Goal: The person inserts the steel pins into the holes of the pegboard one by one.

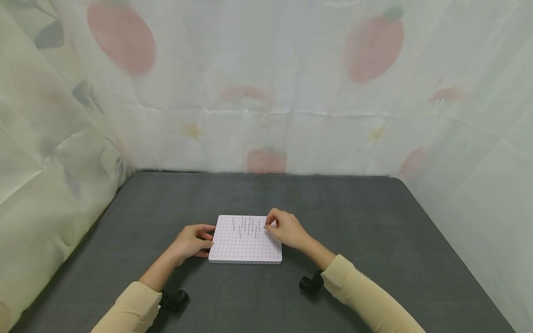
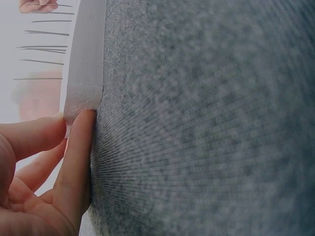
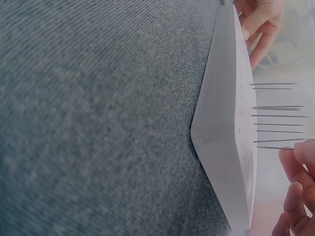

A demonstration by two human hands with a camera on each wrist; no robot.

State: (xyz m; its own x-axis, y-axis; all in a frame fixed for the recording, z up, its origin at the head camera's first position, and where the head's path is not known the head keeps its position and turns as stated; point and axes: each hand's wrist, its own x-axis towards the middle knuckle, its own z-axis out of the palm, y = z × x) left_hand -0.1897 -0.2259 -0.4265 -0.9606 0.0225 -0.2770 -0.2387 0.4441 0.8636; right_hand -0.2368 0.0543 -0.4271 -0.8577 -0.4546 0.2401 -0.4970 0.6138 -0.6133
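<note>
A white board (image 1: 245,252) dotted with rows of small holes lies flat on the grey tabletop. Several thin dark metal pins (image 3: 280,116) stand upright from its far half. My left hand (image 1: 192,241) grips the board's left edge, thumb at the top rim and fingers against the side. Over the board's far right part, my right hand (image 1: 289,229) pinches the upper end of one thin pin (image 3: 270,147) between thumb and forefinger. That pin's lower end meets the board's surface; whether it sits in a hole I cannot tell.
Dark grey cloth (image 1: 333,203) covers the table around the board. Pale curtains (image 1: 308,138) with fruit prints hang behind and at both sides. Black wrist devices (image 1: 180,299) show below both forearms.
</note>
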